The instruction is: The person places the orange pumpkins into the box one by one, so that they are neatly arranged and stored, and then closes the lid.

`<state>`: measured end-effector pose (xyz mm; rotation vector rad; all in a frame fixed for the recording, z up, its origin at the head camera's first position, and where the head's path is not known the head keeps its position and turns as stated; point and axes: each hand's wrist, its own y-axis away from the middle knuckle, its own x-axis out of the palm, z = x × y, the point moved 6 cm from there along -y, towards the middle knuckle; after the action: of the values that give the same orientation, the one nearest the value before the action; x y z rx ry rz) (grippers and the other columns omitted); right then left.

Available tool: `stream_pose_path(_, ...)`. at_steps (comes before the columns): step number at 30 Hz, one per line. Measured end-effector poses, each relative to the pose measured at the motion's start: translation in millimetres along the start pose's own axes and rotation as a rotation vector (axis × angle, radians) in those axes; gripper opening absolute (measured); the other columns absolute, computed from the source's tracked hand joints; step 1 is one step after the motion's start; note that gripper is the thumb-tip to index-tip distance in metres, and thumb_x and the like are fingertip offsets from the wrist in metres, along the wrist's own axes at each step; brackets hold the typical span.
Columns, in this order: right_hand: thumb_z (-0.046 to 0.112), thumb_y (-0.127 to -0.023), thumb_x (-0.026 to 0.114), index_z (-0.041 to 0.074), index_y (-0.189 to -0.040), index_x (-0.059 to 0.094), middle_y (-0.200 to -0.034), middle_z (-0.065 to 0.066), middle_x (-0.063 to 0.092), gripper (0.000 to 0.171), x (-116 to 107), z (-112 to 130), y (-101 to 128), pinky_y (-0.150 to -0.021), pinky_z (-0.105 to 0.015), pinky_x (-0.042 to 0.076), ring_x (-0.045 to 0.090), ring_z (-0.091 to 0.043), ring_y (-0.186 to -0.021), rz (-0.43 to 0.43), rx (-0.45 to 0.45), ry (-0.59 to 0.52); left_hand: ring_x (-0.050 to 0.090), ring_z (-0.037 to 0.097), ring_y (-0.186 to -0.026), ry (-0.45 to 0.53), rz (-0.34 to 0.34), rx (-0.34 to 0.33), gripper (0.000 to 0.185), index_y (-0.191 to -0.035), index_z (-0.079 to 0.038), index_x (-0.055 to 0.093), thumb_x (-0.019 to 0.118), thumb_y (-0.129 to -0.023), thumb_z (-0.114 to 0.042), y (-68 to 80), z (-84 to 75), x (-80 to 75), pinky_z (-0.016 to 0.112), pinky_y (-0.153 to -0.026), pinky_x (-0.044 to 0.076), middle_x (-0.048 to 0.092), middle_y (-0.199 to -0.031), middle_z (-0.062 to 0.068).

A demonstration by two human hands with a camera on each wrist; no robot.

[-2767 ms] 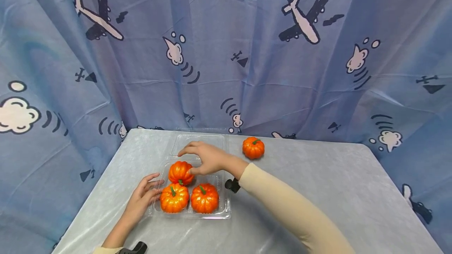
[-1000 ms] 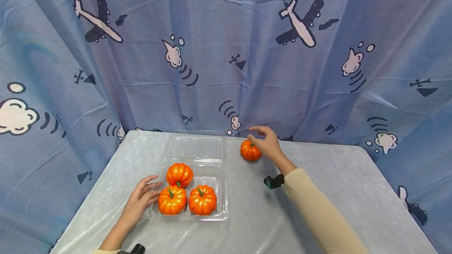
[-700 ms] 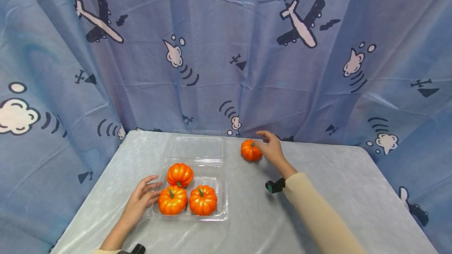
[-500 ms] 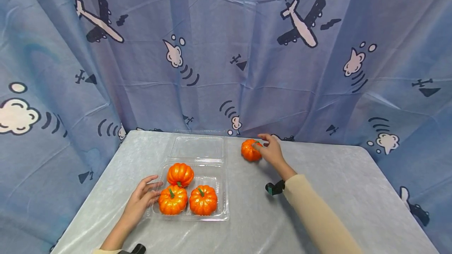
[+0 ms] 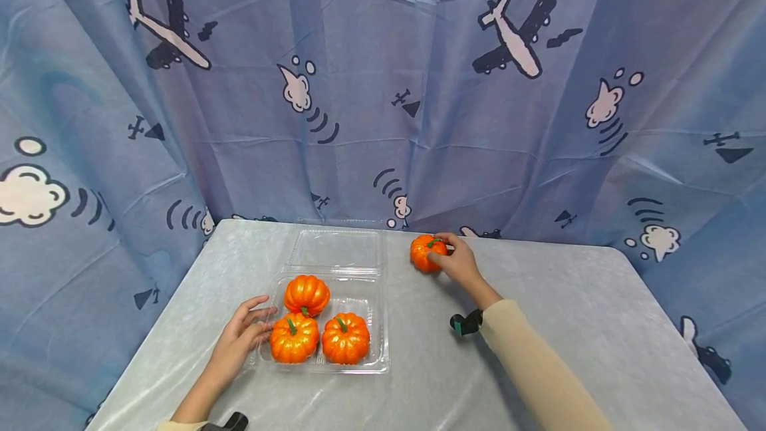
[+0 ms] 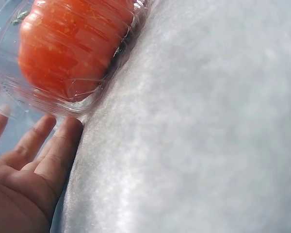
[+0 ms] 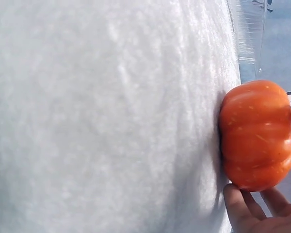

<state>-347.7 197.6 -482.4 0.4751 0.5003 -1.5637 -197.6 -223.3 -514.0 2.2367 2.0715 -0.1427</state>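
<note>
My right hand has its fingers and thumb around a small orange pumpkin near the table's back edge. In the right wrist view this pumpkin rests on its base at the tabletop, with fingers against its side and others by its green stem. A clear plastic clamshell box stands left of centre with its lid folded back; three more pumpkins sit in it, one of them front right. My left hand lies relaxed at the box's left side, fingertips right at the plastic wall.
A pale grey cloth covers the table. The transparent lid lies flat behind the box, left of the lone pumpkin. Directly behind the table hangs a blue curtain with printed airplanes.
My right hand has gone from above the box to the lone pumpkin at the back, lowered beside it and closed its fingers around it. My left hand has stayed by the box.
</note>
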Motion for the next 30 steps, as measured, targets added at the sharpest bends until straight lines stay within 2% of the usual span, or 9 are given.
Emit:
stream_pose_path(13,0.019,-0.085,0.07,0.009,-0.129,0.057,-0.137,-0.02,0.05,0.048,-0.2,-6.7,-0.6,-0.101,-0.049,0.047,0.053,-0.038,-0.121,0.006,0.01,-0.029,0.063,0.0,-0.098,-0.003,-0.008,0.0,0.044,-0.142,-0.003,0.035,0.042,-0.099,-0.004,0.1,-0.2,0.0,0.02,-0.08,0.055,0.049,-0.135,0.033)
stream_pose_path(21,0.016,-0.085,0.072,0.01,-0.131,0.057,-0.139,-0.018,0.049,0.048,-1.2,-5.4,5.8,-0.105,-0.049,0.044,0.051,-0.038,-0.124,0.021,0.004,-0.045,0.063,0.001,-0.097,0.002,-0.012,-0.01,0.045,-0.143,-0.002,0.034,0.043,-0.099,-0.005,1.0,1.5,1.2,0.02,-0.079,0.055,0.048,-0.135,0.034)
stream_pose_path(30,0.014,-0.085,0.073,0.011,-0.129,0.058,-0.14,-0.016,0.049,0.047,-4.6,8.8,13.2,-0.103,-0.053,0.044,0.048,-0.04,-0.127,0.019,-0.06,-0.064,0.064,0.001,-0.097,-0.003,-0.015,-0.037,0.045,-0.143,-0.004,0.035,0.043,-0.099,-0.005,1.6,-0.6,1.3,0.02,-0.079,0.055,0.048,-0.135,0.033)
